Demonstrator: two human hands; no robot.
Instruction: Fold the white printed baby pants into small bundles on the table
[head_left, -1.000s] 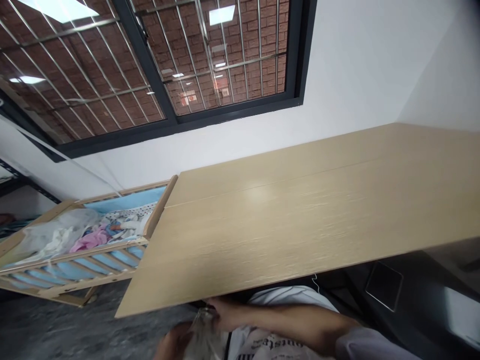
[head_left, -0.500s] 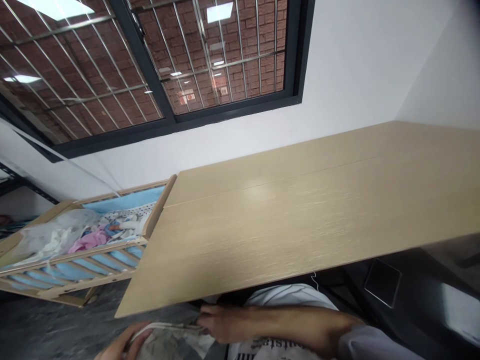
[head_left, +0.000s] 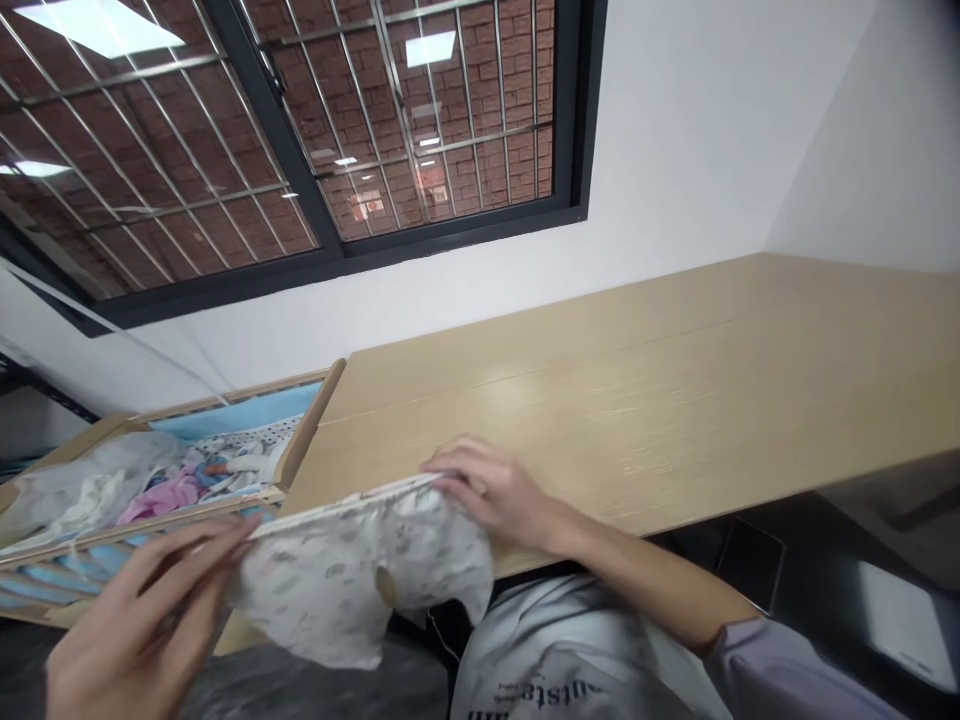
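A pale wooden table (head_left: 637,400) is stretching from the centre toward three o'clock, and a dark-framed window (head_left: 292,130) is standing above it at eleven. Between eight and nine o'clock a wooden crib (head_left: 309,425) is sitting just beside the table's end. At seven, a pale printed cloth (head_left: 322,575) is hanging by its straight upper edge; whether it is touching the table, I cannot tell. The left hand (head_left: 142,610), at eight, is gripping one end of that edge between thumb and fingers; the right hand (head_left: 499,495), at six, is pinching the other.
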